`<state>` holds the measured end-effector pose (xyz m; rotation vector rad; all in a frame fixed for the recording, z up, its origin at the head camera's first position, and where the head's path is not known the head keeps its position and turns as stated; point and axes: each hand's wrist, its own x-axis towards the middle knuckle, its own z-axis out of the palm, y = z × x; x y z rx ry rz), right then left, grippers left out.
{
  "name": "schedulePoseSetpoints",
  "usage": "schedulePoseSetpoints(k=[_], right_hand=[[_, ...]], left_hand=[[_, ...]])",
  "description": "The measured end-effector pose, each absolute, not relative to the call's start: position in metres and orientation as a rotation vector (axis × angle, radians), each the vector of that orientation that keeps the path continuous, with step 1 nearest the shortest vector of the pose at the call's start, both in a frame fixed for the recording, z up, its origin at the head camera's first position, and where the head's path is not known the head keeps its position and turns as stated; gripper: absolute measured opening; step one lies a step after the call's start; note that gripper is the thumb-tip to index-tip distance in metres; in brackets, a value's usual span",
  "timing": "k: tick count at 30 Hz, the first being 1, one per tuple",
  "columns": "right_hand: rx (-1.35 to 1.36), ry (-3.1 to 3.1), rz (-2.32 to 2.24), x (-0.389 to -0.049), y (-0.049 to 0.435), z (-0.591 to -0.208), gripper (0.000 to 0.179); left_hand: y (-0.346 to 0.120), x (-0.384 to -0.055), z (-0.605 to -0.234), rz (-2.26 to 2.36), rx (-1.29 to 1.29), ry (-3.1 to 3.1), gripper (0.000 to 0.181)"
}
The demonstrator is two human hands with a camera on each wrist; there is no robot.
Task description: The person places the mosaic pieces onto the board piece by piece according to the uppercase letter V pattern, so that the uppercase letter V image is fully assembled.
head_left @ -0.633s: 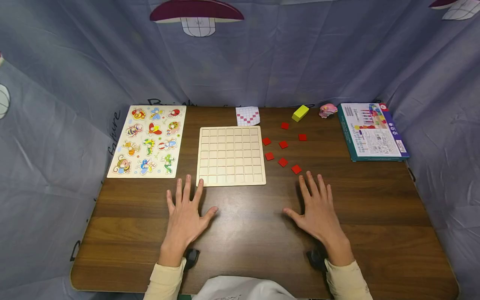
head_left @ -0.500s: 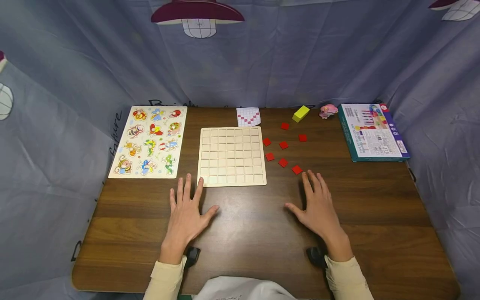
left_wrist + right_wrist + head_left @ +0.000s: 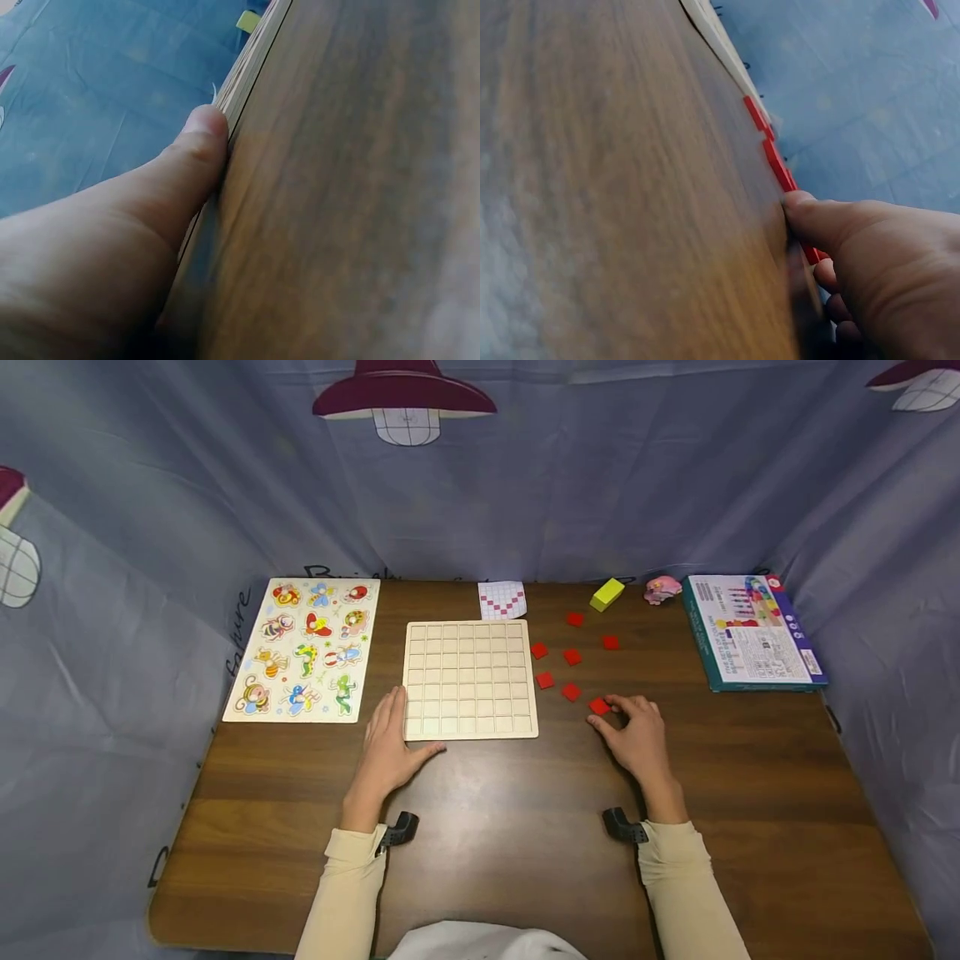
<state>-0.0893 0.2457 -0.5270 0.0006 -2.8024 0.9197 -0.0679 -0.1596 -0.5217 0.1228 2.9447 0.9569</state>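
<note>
My left hand [image 3: 386,752] lies at the lower left corner of a pale wooden grid board [image 3: 471,681]. Its straight fingers run along the left edge, and the thumb [image 3: 187,161] is stretched out by the near edge. On the right, my right hand [image 3: 637,739] pinches a small red square tile [image 3: 599,706] between thumb and index finger, flat on the table. The right wrist view shows the tile [image 3: 811,253] partly hidden by the thumb [image 3: 817,221]. Several more red tiles [image 3: 572,692] lie scattered between the board and this hand.
A picture card [image 3: 502,601] with a red zigzag touches the board's far edge. An insect puzzle [image 3: 303,652] lies at left. A yellow block [image 3: 607,594], a pink figure [image 3: 662,589] and a boxed game [image 3: 753,632] stand at the back right, before a curtain [image 3: 600,468].
Both hands have moved forward. The left fingers have drawn together along the board's left edge. The right hand has gone from spread fingers to pinching the nearest red tile.
</note>
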Motion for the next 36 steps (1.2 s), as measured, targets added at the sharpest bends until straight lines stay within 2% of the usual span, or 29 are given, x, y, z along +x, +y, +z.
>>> schedulePoseSetpoints(k=[6, 13, 19, 28, 36], right_hand=[[0.062, -2.774, 0.860, -0.087, 0.249, -0.527, 0.029], [0.200, -2.726, 0.896, -0.079, 0.238, -0.531, 0.023], [0.421, -2.656, 1.009, -0.083, 0.200, -0.524, 0.020], [0.762, -2.735, 1.061, -0.108, 0.127, -0.512, 0.020], [0.846, -2.873, 0.884, -0.128, 0.087, -0.513, 0.023]], left_hand=[[-0.154, -0.073, -0.520, 0.954, 0.061, 2.944, 0.118], [-0.155, -0.066, -0.524, 0.947, 0.026, 2.931, 0.116], [-0.157, -0.065, -0.525, 0.962, 0.044, 2.953, 0.114], [-0.158, -0.070, -0.523, 0.941, 0.029, 2.926, 0.113], [-0.161, -0.074, -0.524, 0.933, 0.023, 2.928, 0.112]])
